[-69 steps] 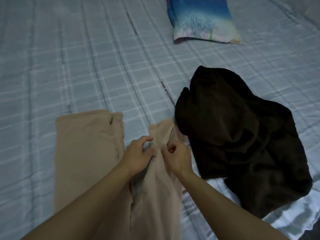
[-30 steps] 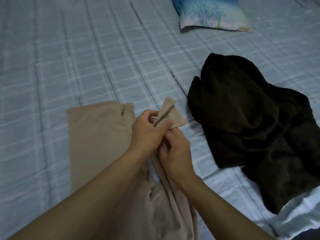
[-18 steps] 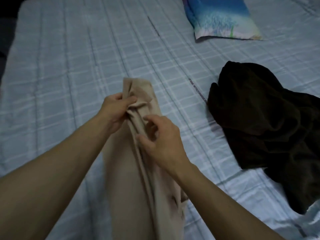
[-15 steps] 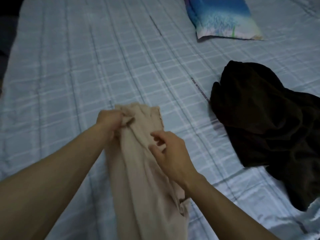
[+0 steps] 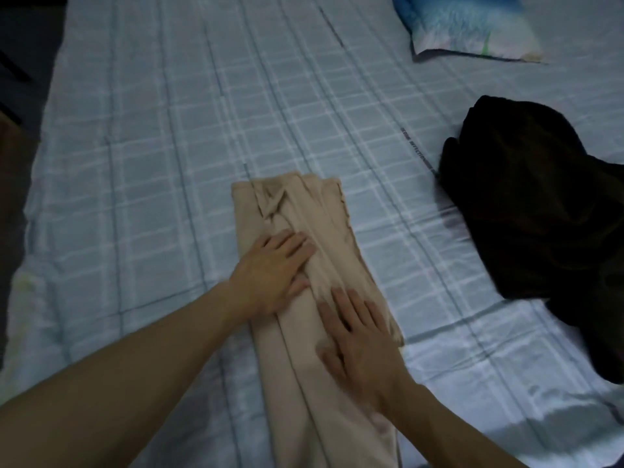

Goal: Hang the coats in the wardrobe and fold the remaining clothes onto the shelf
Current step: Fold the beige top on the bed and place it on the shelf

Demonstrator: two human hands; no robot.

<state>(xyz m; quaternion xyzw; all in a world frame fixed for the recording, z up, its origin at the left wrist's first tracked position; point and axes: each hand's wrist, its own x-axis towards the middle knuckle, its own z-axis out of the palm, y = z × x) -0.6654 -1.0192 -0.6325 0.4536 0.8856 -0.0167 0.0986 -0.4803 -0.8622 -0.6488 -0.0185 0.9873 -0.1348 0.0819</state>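
Right hand [image 5: 361, 346] nearest, flat on the beige garment [image 5: 304, 265], fingers straight and slightly spread, palm down on the near right part of the cloth. Left hand [image 5: 273, 268] just beyond and to the left, also flat, fingers extended, pressing the fabric. Garment lies folded into a long narrow strip on the checked blue bedsheet [image 5: 169, 163], creases running lengthwise, far end squared off. Dark crumpled garment [image 5: 540, 224] well apart, right. Pillow [image 5: 469, 25] far right.
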